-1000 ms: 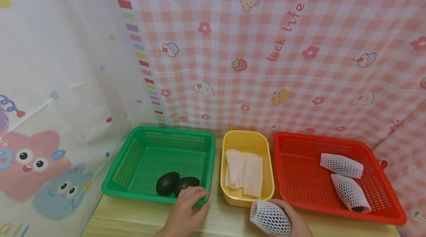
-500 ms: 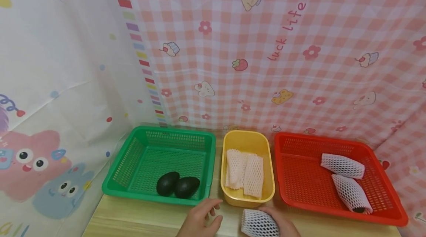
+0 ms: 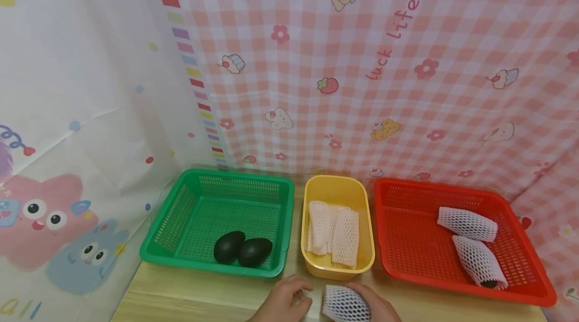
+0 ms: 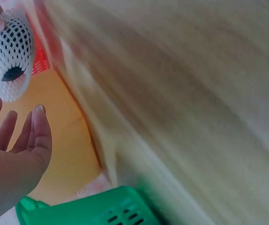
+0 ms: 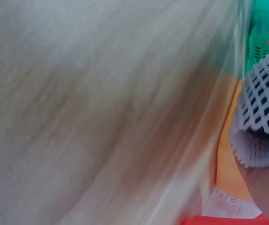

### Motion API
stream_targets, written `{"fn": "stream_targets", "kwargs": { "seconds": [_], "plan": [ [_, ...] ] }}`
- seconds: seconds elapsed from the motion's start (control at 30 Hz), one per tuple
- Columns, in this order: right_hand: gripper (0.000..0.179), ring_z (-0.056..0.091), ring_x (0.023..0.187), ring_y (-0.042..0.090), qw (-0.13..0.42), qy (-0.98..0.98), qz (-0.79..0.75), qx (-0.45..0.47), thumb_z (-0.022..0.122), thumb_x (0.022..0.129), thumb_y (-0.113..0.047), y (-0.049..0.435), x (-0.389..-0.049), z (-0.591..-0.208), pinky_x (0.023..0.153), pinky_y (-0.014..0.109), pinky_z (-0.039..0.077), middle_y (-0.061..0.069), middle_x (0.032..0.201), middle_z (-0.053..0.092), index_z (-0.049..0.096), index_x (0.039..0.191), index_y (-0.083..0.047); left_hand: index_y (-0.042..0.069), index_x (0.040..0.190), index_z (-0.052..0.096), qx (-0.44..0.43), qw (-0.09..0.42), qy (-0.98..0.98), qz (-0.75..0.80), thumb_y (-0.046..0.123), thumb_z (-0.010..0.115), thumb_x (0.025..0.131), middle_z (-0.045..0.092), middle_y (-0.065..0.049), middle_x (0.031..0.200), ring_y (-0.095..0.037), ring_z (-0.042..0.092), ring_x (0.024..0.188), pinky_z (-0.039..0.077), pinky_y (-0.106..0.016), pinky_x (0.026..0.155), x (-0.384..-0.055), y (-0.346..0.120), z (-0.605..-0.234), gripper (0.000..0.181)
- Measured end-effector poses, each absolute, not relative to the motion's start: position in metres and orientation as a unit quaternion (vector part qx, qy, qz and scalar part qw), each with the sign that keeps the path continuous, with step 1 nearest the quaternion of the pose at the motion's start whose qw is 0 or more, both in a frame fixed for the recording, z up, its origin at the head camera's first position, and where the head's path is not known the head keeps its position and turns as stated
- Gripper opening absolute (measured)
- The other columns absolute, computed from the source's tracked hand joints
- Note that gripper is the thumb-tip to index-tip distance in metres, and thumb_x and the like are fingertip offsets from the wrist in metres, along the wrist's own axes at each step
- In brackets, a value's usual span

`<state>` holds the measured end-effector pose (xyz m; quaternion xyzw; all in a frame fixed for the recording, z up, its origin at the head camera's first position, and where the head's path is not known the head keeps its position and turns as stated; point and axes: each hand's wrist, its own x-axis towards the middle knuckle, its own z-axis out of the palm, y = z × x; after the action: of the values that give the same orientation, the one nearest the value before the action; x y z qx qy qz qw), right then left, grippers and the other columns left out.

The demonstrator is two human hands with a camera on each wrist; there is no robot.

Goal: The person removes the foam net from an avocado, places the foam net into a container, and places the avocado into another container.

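My right hand (image 3: pixel 376 305) grips an avocado in a white foam net sleeve (image 3: pixel 346 304), low in front of the yellow bin. Dark skin shows through the mesh and at the sleeve's open end in the left wrist view. My left hand (image 3: pixel 286 300) is just left of it, fingers loosely bent and apart from the sleeve, holding nothing. Two bare dark avocados (image 3: pixel 229 247) lie in the green basket (image 3: pixel 156 256). Several flat foam net sleeves (image 3: pixel 346 236) lie in the yellow bin (image 3: pixel 332 273). Two sleeved avocados (image 3: pixel 478 261) lie in the red basket (image 3: pixel 452 289).
The three containers stand side by side along the back of the wooden table (image 3: pixel 181 294). A pink checked cloth (image 3: pixel 298 86) hangs right behind them. A white printed cloth (image 3: pixel 90 136) hangs at the left.
My left hand has drawn back from the green basket, down and right. My right hand has brought the sleeved avocado leftward and lower, nearer to the left hand.
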<state>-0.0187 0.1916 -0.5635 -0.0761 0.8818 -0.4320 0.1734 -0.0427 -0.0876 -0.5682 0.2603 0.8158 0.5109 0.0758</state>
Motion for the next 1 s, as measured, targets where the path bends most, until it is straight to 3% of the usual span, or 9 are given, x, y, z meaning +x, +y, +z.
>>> {"fn": "stream_targets", "kwargs": {
  "seconds": [0.13, 0.43, 0.6, 0.77, 1.0],
  "plan": [
    [0.091, 0.063, 0.108, 0.023, 0.167, 0.892, -0.412, -0.083, 0.098, 0.067, -0.046, 0.189, -0.018, -0.57, 0.087, 0.044, 0.052, 0.007, 0.127, 0.066, 0.06, 0.141, -0.01, -0.002, 0.106, 0.073, 0.267, 0.103, 0.805, 0.52, 0.002, 0.067, 0.095, 0.069, -0.003, 0.105, 0.001, 0.059, 0.087, 0.055, -0.022, 0.076, -0.045, -0.085, -0.577, 0.013],
    [0.088, 0.059, 0.112, 0.015, 0.137, 0.9, -0.396, -0.12, 0.095, 0.072, -0.049, 0.191, -0.018, -0.582, 0.088, 0.037, 0.052, 0.005, 0.13, 0.062, 0.06, 0.142, -0.009, 0.0, 0.108, 0.076, 0.27, 0.149, 0.8, 0.515, 0.003, 0.067, 0.095, 0.069, 0.001, 0.103, 0.003, 0.059, 0.088, 0.054, -0.019, 0.076, -0.046, -0.074, -0.585, 0.016],
    [0.093, 0.058, 0.118, 0.02, 0.132, 0.904, -0.386, -0.129, 0.092, 0.072, -0.058, 0.191, -0.019, -0.581, 0.092, 0.039, 0.053, 0.006, 0.135, 0.061, 0.058, 0.144, -0.009, 0.001, 0.109, 0.077, 0.235, 0.192, 0.804, 0.512, 0.003, 0.066, 0.096, 0.068, 0.005, 0.103, 0.002, 0.059, 0.085, 0.054, -0.021, 0.075, -0.048, -0.069, -0.589, 0.016],
    [0.097, 0.059, 0.12, 0.016, 0.106, 0.913, -0.374, -0.126, 0.092, 0.069, -0.063, 0.196, -0.018, -0.584, 0.094, 0.038, 0.053, 0.002, 0.136, 0.062, 0.058, 0.144, -0.011, 0.0, 0.108, 0.077, 0.229, 0.193, 0.801, 0.519, 0.003, 0.066, 0.097, 0.069, 0.002, 0.101, 0.002, 0.058, 0.084, 0.053, -0.021, 0.074, -0.047, -0.067, -0.588, 0.016],
    [0.083, 0.06, 0.111, 0.004, 0.071, 0.906, -0.389, -0.152, 0.095, 0.072, -0.045, 0.211, -0.014, -0.585, 0.087, 0.029, 0.053, 0.002, 0.126, 0.067, 0.063, 0.138, -0.007, 0.0, 0.116, 0.075, 0.239, 0.214, 0.778, 0.541, 0.008, 0.069, 0.098, 0.07, 0.001, 0.109, 0.002, 0.06, 0.09, 0.054, -0.021, 0.079, -0.048, -0.068, -0.586, 0.021]
  ]
}}
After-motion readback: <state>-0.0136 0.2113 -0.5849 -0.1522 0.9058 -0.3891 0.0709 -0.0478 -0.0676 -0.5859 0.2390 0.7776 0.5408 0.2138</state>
